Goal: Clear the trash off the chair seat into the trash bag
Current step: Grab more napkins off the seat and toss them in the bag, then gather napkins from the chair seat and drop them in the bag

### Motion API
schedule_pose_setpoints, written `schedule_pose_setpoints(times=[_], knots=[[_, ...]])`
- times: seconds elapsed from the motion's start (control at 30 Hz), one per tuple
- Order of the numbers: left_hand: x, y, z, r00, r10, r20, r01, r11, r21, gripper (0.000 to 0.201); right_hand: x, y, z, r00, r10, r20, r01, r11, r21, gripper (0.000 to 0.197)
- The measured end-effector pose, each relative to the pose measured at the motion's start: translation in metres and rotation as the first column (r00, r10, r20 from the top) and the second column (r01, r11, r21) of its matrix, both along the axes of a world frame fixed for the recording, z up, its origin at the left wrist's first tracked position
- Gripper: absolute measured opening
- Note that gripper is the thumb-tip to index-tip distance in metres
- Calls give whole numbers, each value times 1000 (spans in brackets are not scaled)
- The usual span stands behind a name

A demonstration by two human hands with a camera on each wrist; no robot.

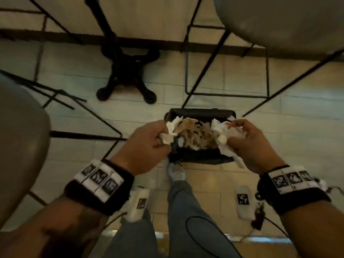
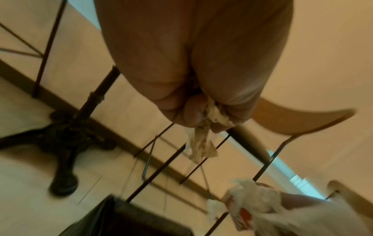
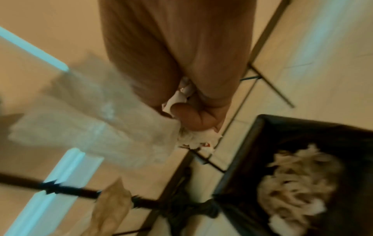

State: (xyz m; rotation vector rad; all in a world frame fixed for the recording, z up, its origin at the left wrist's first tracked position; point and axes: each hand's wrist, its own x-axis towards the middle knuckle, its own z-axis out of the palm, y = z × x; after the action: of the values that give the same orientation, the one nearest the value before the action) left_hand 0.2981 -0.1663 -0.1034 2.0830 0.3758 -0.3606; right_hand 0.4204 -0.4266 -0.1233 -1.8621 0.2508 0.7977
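A black bin lined with a trash bag (image 1: 201,111) stands on the floor below my hands, filled with crumpled paper (image 1: 195,135). My left hand (image 1: 149,139) grips a wad of crumpled napkin (image 1: 168,137) over the bin's left rim; in the left wrist view the napkin (image 2: 201,145) hangs from the curled fingers (image 2: 181,111). My right hand (image 1: 249,138) grips a white wrapper with red print (image 1: 225,138) and a clear plastic bag over the right rim. In the right wrist view the wrapper (image 3: 193,140) and the plastic (image 3: 90,116) trail from my right hand, with the bin (image 3: 302,159) below.
A grey chair seat (image 1: 279,21) is at upper right, another (image 1: 18,136) at left, both on thin black legs. A black table pedestal (image 1: 128,71) stands on the tiled floor behind the bin. My leg and shoe (image 1: 176,172) are just in front of the bin.
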Motion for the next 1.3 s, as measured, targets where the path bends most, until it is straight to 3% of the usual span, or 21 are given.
schedule_pose_setpoints(times=[0.13,0.23,0.43,0.53,0.6,0.67,0.77,0.83,0.93,0.97,1.03,1.1,1.17,1.3], knots=[[62,-36,-91,977,-21,-214,16,1000,-26,8,15,-48,-97,976,-155,-150,147,987,-64,29],[89,-57,-152,947,44,-319,-71,995,-74,13,24,-63,-165,954,-215,-209,183,969,-163,29],[100,-83,-251,873,123,-472,-169,984,-56,9,28,-69,-253,919,-275,-281,190,936,-295,41],[96,-91,-271,832,147,-534,-279,944,-175,28,27,-72,-275,906,-308,-290,221,929,-296,61],[95,-95,-270,772,122,-624,-375,880,-292,65,27,-65,-269,854,-345,-390,268,933,-239,80],[96,-95,-263,730,85,-678,-410,848,-336,92,26,-60,-263,791,-355,-498,298,935,-194,85],[94,-85,-249,709,124,-694,-454,834,-315,109,25,-60,-256,756,-346,-556,314,937,-155,84],[93,-78,-225,713,158,-683,-491,808,-326,102,25,-57,-244,772,-338,-538,285,941,-182,83],[83,-58,-178,731,271,-627,-580,730,-362,48,25,-44,-219,828,-258,-498,164,960,-225,80],[75,-47,-159,753,295,-588,-574,732,-367,44,23,-35,-208,860,-217,-463,118,965,-233,75],[54,-20,-121,802,327,-500,-543,747,-383,63,24,-8,-173,927,-77,-367,-26,963,-268,51],[26,9,-77,841,359,-405,-513,765,-388,64,22,27,-129,964,99,-248,-168,947,-273,31],[-7,33,-27,833,438,-338,-550,722,-420,55,16,69,-80,952,268,-147,-297,923,-243,21],[-91,76,84,811,577,-97,-579,767,-278,44,-17,168,36,818,571,72,-555,816,-161,14]])
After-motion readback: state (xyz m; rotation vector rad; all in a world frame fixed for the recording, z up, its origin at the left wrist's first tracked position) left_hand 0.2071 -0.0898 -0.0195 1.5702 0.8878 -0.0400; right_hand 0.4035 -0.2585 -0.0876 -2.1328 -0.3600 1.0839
